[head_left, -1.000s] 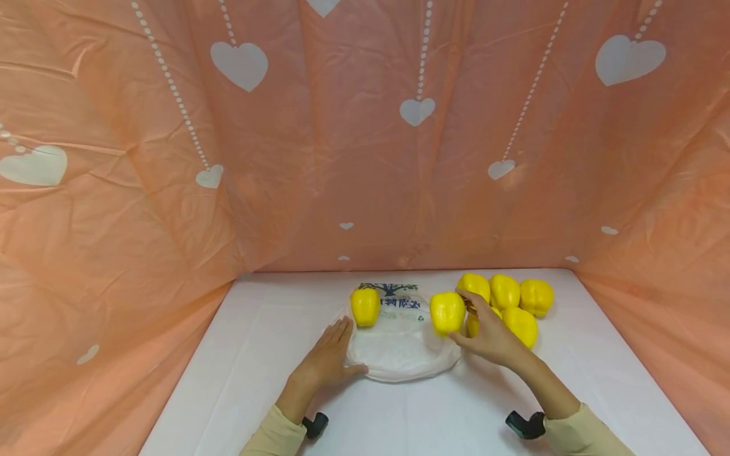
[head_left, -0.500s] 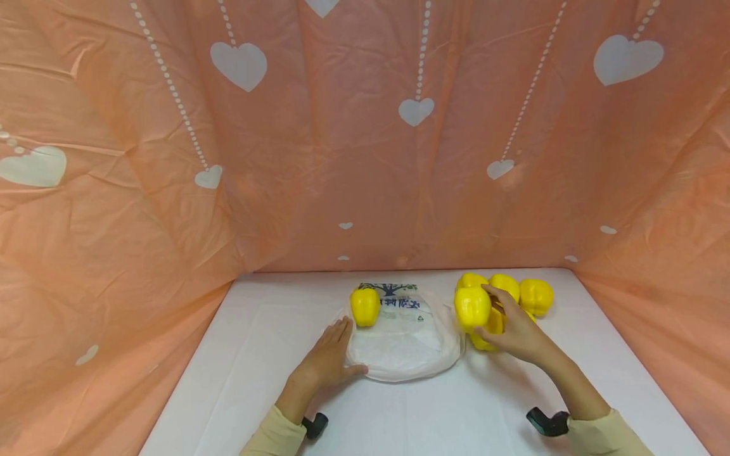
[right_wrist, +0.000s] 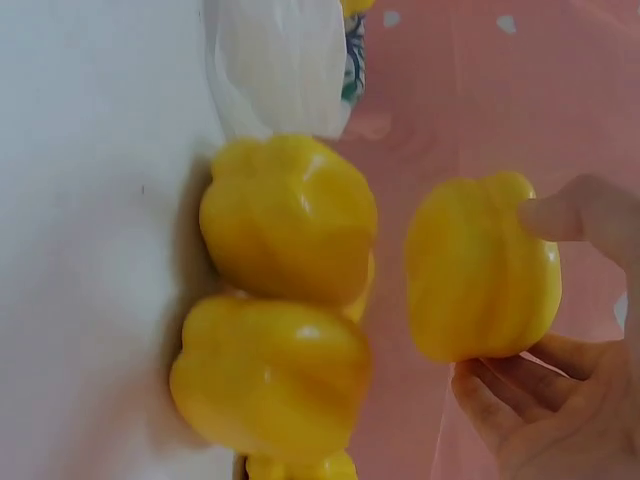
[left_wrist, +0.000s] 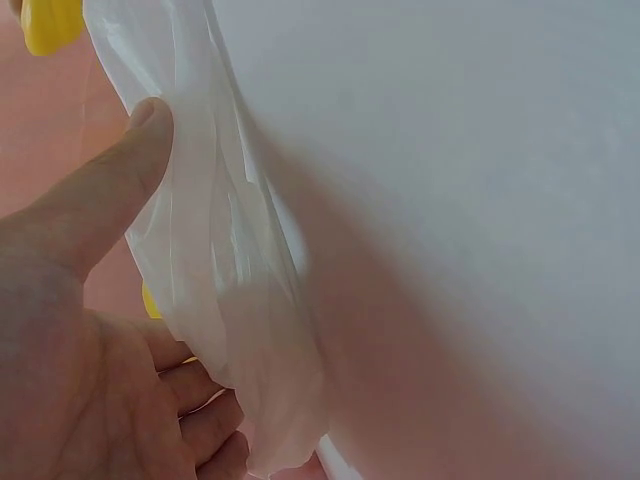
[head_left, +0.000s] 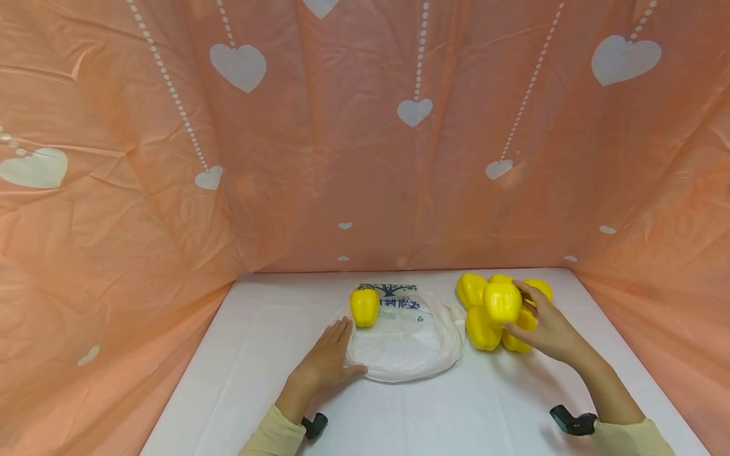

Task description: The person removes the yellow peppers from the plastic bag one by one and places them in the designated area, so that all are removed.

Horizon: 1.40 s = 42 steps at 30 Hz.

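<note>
My right hand (head_left: 544, 326) holds a yellow bell pepper (head_left: 502, 303) between thumb and fingers. It hangs above a cluster of several other yellow bell peppers (head_left: 483, 329) on the right of the table; the right wrist view shows the held bell pepper (right_wrist: 485, 268) apart from two standing below. Fingers extended and thumb spread, my left hand (head_left: 325, 361) rests against the left rim of a white plastic bag (head_left: 399, 370). In the left wrist view the thumb touches the bag's side (left_wrist: 215, 200). One yellow bell pepper (head_left: 365, 308) lies at the bag's left side, near my left fingertips.
The bag lies mid-table with its mouth spread, a printed tree and lettering at its far side. A white cloth (head_left: 239, 380) covers the table. An orange curtain (head_left: 365, 158) with white hearts surrounds the back and sides.
My right hand has moved right with the bell pepper, from above the bag's right rim to over the cluster. The left hand and the bag have stayed in place.
</note>
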Tool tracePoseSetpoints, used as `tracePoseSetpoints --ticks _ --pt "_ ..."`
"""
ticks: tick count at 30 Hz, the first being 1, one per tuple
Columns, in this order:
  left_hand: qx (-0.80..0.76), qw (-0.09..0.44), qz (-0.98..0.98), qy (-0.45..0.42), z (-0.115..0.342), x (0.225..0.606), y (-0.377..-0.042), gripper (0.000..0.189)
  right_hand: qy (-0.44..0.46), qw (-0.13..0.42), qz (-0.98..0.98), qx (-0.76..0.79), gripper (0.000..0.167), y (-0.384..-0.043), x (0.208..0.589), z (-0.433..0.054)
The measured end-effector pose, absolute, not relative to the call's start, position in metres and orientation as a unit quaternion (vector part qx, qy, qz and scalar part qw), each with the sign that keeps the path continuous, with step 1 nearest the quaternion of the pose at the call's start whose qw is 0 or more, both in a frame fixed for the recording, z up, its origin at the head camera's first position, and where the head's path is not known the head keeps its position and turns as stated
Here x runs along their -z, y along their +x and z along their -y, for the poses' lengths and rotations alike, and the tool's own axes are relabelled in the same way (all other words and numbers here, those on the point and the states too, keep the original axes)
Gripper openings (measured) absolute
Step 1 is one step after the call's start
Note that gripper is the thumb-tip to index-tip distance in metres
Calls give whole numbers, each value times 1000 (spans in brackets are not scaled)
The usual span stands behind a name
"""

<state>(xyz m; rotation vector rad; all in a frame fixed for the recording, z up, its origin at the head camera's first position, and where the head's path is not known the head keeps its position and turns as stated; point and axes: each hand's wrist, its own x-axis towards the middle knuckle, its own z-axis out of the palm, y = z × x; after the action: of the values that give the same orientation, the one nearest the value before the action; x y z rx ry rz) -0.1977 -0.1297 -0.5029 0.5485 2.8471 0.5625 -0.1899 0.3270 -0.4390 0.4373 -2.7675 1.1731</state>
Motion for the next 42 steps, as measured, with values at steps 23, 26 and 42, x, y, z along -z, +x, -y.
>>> tracePoseSetpoints --ticks 23,26,42 --pt "-196 92 -959 185 131 503 -198 108 161 77 912 -369 94 -183 446 -382" --pt "-195 90 -959 187 131 503 -198 108 160 84 914 -364 93 -181 448 -388" --pt "-191 98 -961 174 130 500 -196 108 126 69 916 -374 89 -169 460 -412"
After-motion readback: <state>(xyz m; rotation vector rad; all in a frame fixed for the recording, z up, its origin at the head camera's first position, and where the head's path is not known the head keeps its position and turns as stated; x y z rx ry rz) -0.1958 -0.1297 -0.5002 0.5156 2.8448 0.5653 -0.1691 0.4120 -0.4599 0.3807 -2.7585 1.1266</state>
